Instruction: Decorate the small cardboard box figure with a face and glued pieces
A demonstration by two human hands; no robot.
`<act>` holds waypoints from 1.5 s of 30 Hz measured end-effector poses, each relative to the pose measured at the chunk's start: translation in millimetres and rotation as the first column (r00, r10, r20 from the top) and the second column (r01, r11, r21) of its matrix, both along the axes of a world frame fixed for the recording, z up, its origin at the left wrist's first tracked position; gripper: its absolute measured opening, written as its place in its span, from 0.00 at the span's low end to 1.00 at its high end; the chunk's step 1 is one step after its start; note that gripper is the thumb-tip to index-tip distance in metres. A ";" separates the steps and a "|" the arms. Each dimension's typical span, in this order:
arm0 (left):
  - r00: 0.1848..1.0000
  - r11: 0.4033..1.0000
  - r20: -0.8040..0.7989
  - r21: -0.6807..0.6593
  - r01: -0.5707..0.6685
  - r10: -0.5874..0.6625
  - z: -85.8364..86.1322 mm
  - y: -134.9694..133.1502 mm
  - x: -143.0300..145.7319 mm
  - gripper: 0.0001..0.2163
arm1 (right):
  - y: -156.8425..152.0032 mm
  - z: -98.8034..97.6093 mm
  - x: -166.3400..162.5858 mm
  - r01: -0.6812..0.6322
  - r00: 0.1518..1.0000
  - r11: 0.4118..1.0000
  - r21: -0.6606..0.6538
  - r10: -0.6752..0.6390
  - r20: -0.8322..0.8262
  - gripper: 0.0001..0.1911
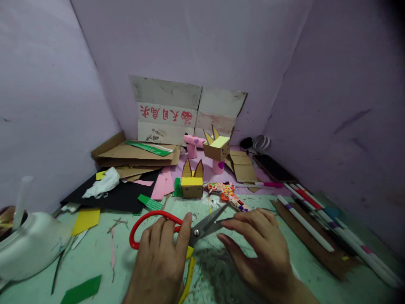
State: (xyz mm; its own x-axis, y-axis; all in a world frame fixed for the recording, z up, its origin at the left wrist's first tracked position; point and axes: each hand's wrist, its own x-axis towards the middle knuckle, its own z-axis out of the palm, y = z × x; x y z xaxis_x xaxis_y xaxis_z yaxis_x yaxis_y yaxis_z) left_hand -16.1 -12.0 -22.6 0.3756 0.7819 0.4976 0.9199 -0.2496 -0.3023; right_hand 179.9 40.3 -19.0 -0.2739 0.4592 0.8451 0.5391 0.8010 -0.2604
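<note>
My left hand point(160, 257) is closed on a pair of scissors point(196, 233), near the pivot. Its red loop handle shows left of the fingers; a curved yellow part, apparently the other handle, comes out under the thumb. The blades stand slightly apart and point away to the right. My right hand point(264, 249) is beside the blade tips, thumb and forefinger apart, the forefinger at or very near one blade. Beyond the scissors sit a small cardboard animal head point(192, 190) with pointed ears and yellow top, and a flower-patterned paper piece point(226, 192).
Behind stands a pink paper animal body point(193, 145) and a second boxy head point(218, 147) on a pink tube. Markers point(305, 226) lie at right, near a phone point(274, 166). Cardboard point(136, 154), black paper point(126, 202) and a white pot point(34, 245) are at left.
</note>
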 end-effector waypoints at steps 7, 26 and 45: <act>0.999 0.998 0.018 0.056 -0.031 0.030 -5.9 2.5 -0.1 0.29 | 1.9 -1.6 8.1 -0.159 0.873 0.809 -0.566 -0.152 -0.463 0.08; 1.000 0.990 -0.009 0.144 0.005 -0.004 -15.8 5.0 1.1 0.28 | 11.7 -8.9 0.8 -0.582 0.787 0.085 -0.809 -0.193 -0.586 0.11; 0.903 0.979 0.428 -0.192 0.060 0.029 3.9 4.0 -29.9 0.31 | 17.8 12.7 9.8 -0.811 0.497 -0.024 -0.584 -0.554 -0.668 0.09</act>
